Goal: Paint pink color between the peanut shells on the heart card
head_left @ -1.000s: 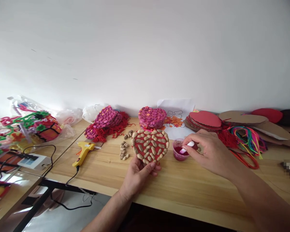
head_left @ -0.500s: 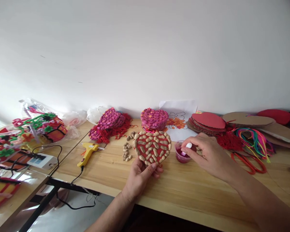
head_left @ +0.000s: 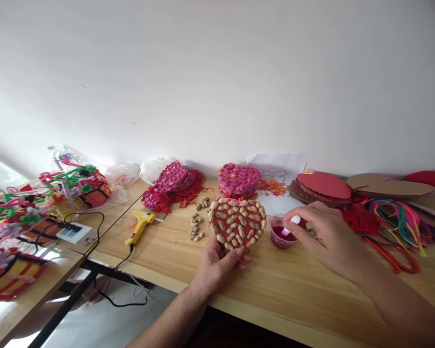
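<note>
My left hand (head_left: 219, 263) is closed around the lower tip of a red heart-shaped board (head_left: 252, 218) covered with peanuts in their shells, holding it up with its face toward me. To its right, my right hand (head_left: 321, 237) pinches a white-tipped tool (head_left: 295, 220); its lower end is in a small clear cup (head_left: 282, 240) of purple-red paint. What kind of tool it is, I cannot make out fully. Loose peanuts (head_left: 195, 227) lie on the table left of the heart, and a few more show partly behind my right hand.
A yellow glue gun (head_left: 140, 226) with a cord lies at left, near a white power strip (head_left: 77, 234). Purple peanut hearts (head_left: 239, 180) are stacked at the back. Red cardboard hearts (head_left: 324, 186), coloured cords (head_left: 398, 220) and orange-handled scissors (head_left: 395, 256) lie at right.
The whole view has shifted, so things appear farther right. My left hand still holds the peanut heart, and my right hand still has the white-tipped tool at the cup.
</note>
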The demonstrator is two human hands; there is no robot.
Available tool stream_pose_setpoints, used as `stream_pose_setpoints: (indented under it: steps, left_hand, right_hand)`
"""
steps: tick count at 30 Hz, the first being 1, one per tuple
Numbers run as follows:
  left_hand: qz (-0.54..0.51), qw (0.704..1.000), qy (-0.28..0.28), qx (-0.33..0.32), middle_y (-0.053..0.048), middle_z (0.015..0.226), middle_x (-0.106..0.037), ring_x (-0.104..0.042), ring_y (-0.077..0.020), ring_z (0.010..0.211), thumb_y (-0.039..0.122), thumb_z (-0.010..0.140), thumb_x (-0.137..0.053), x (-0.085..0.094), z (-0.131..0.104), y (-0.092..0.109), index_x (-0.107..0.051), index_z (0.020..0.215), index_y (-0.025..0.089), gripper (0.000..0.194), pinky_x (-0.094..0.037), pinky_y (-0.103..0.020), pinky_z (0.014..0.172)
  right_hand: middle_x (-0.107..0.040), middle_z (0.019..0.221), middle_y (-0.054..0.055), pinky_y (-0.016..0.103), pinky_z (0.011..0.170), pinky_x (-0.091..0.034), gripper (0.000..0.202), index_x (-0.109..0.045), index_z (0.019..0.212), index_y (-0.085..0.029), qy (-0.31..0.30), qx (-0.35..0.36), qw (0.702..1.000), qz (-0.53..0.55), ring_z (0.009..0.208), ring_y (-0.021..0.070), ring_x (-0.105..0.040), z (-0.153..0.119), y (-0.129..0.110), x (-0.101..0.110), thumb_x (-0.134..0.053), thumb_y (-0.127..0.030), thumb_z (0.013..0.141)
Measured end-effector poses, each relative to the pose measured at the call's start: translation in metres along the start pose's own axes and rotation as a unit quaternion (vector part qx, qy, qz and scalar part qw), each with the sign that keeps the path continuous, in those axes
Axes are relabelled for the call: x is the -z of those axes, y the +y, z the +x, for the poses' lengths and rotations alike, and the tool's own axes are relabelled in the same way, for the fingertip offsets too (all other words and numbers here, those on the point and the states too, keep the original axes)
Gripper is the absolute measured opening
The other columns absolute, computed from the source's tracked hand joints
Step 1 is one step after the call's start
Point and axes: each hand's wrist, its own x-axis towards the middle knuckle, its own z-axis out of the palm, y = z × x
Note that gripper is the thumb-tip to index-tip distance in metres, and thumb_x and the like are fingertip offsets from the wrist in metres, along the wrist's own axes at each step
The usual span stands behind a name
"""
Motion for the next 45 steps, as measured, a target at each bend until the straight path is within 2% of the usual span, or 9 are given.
stream_pose_setpoints:
  steps: [5,8,13,25,36,41,45]
  left_hand:
    - [0.001,1.000,0.001,0.012,-0.008,0.085,-0.072,-0.069,-0.0160,0.066,0.038,0.079,-0.077,0.000,0.000,-0.001,-0.053,0.100,0.014,0.040,-0.055,-0.026,0.058]
    - [0.012,1.000,0.003,0.014,-0.009,0.080,-0.073,-0.068,-0.0157,0.063,0.041,0.080,-0.076,-0.001,-0.002,-0.002,-0.055,0.098,0.013,0.039,-0.055,-0.026,0.059]
    - [0.017,1.000,0.011,0.014,-0.010,0.081,-0.075,-0.070,-0.0177,0.067,0.041,0.082,-0.073,-0.003,-0.004,-0.005,-0.057,0.096,0.014,0.035,-0.056,-0.027,0.061]
    - [0.017,0.998,0.056,-0.016,-0.007,0.076,-0.073,-0.069,-0.0172,0.064,0.038,0.083,-0.071,-0.014,-0.005,-0.006,-0.056,0.095,0.015,0.031,-0.055,-0.026,0.057]
    - [0.016,0.999,0.045,-0.012,-0.005,0.071,-0.073,-0.067,-0.0155,0.058,0.042,0.081,-0.073,-0.025,0.003,-0.001,-0.054,0.094,0.016,0.035,-0.055,-0.026,0.055]
    - [0.035,0.997,0.062,-0.017,-0.006,0.070,-0.073,-0.066,-0.0141,0.055,0.042,0.082,-0.072,-0.023,0.005,-0.003,-0.053,0.094,0.016,0.035,-0.054,-0.025,0.055]
    - [0.043,0.997,0.064,-0.031,-0.005,0.070,-0.073,-0.066,-0.0141,0.056,0.043,0.082,-0.072,-0.023,0.005,-0.003,-0.053,0.094,0.017,0.035,-0.055,-0.025,0.056]
  right_hand:
    - [-0.067,0.082,0.004,0.042,0.081,-0.043,0.018,-0.067,0.086,-0.025,0.033,0.012,0.999,0.034,0.085,0.0240,-0.061,-0.001,-0.001,0.009,-0.055,-0.036,0.094]
    - [-0.067,0.083,0.004,0.043,0.081,-0.043,0.014,-0.066,0.086,-0.025,0.076,0.024,0.996,0.043,0.085,0.0240,-0.061,-0.003,-0.003,0.012,-0.057,-0.032,0.093]
    - [-0.066,0.084,0.005,0.042,0.081,-0.045,0.009,-0.065,0.087,-0.024,0.115,0.023,0.992,0.053,0.086,0.0233,-0.060,-0.005,-0.004,0.013,-0.058,-0.028,0.092]
    - [-0.065,0.083,0.005,0.042,0.080,-0.046,0.006,-0.064,0.085,-0.024,0.119,0.018,0.991,0.053,0.086,0.0239,-0.060,-0.007,-0.004,0.013,-0.060,-0.026,0.090]
    - [-0.065,0.082,0.004,0.041,0.078,-0.045,0.004,-0.063,0.086,-0.026,0.158,0.020,0.986,0.044,0.084,0.0240,-0.061,-0.008,-0.002,0.016,-0.061,-0.024,0.089]
    - [-0.063,0.090,0.004,0.040,0.076,-0.047,0.010,-0.065,0.093,-0.027,0.214,0.022,0.966,0.145,0.085,0.0232,-0.060,-0.012,-0.006,0.018,-0.062,-0.019,0.088]
    - [-0.064,0.089,0.004,0.041,0.076,-0.047,0.024,-0.066,0.102,-0.026,0.243,0.091,0.944,0.202,0.091,0.0249,-0.059,-0.016,-0.015,0.015,-0.061,-0.009,0.085]
